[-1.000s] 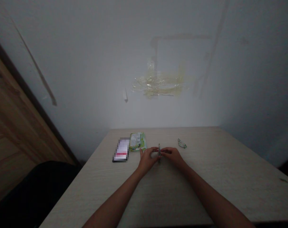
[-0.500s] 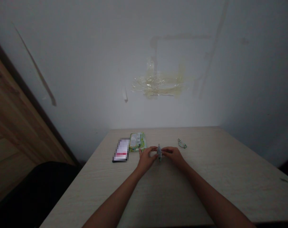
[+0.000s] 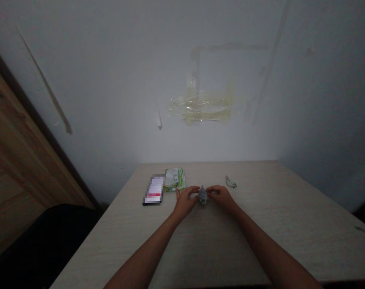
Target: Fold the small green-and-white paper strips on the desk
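Pale rectangular wood-grained tabletop (image 3: 260, 241): smooth, matt.
Small grey-and-green pointed wrapper (image 3: 202, 195), over tabletop: foil-like, creased.
Green-and-white rectangular packet (image 3: 174, 179), on tabletop: plastic-looking.
Yellowish clear tape strips (image 3: 206, 107), above tabletop: plastic, glossy, wrinkled.
Brown slanted panel (image 3: 10, 144), left of tabletop: grained wood.

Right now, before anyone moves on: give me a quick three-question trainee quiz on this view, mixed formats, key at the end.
1. True or false: the small grey-and-green piece is between the left hand and the right hand.
2. As the camera sees it, where is the phone relative to the green-and-white packet?
A) To its right
B) On top of it
C) To its left
3. Fill in the missing word: the thin green-and-white scrap lies nearer to the ____ hand.

Key: 1 true; 2 C; 3 right.
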A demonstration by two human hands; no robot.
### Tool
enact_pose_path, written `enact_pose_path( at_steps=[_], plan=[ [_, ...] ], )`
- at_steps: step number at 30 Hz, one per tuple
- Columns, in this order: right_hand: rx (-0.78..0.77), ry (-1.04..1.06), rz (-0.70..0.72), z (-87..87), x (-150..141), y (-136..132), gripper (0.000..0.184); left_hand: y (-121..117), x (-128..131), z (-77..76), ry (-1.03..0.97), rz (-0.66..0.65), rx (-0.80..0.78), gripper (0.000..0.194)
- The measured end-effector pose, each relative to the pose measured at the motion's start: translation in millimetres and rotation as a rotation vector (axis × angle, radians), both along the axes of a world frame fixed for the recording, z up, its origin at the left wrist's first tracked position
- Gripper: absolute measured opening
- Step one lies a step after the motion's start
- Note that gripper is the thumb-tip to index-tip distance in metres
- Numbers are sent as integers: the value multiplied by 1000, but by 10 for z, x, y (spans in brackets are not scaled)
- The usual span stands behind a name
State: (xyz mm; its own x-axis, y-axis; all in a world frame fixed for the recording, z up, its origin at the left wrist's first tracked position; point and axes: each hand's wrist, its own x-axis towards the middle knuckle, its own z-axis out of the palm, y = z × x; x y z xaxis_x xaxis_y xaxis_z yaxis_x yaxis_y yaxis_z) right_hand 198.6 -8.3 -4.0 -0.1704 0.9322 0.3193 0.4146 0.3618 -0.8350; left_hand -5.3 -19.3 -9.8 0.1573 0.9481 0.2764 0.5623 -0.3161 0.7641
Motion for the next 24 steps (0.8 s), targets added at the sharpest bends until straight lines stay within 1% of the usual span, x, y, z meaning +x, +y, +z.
enact_pose_path(
  at_steps=[9, 13, 19, 24],
  plan=[
    [61, -109, 14, -12, 51, 7, 18, 18, -12, -50, 141, 2, 59, 28],
    [87, -144, 11, -8, 54, 0, 18, 0, -24, -5, 199, 7, 48, 24],
    [147, -228, 20, 10, 77, -10, 17, -25, -73, 84, 295, 31, 99, 17],
    [167, -288, 33, -20, 94, 6, 18, -6, -106, 89, 337, 54, 79, 15]
  ],
)
